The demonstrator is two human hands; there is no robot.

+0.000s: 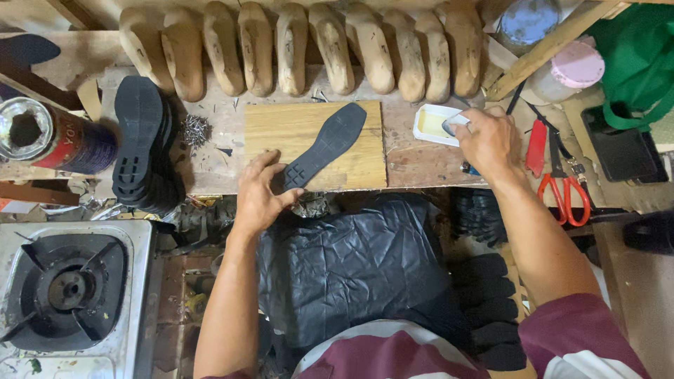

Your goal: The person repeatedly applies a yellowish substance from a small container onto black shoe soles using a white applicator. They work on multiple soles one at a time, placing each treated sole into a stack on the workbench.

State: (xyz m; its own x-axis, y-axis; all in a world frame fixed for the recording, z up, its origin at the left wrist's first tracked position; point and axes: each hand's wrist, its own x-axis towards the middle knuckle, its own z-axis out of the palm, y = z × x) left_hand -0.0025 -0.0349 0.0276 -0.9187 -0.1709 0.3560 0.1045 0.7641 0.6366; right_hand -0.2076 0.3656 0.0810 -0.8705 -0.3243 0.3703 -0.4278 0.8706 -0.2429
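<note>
A black shoe sole (326, 144) lies tread side up and at a slant on a small wooden board (281, 133) on the workbench. My left hand (258, 196) rests at the board's front edge, thumb and fingers touching the sole's heel end. My right hand (484, 140) reaches to a small white tray (430, 123) with yellowish liquid, to the right of the board. It pinches a small grey object at the tray's edge; I cannot tell what it is.
Several wooden shoe lasts (309, 49) line the back of the bench. A stack of black soles (144, 151) and a pile of nails (196, 130) lie left, with a can (49, 137). Red scissors (565, 186) lie right. A gas burner (67, 288) sits lower left. Black sheeting (358, 267) covers my lap.
</note>
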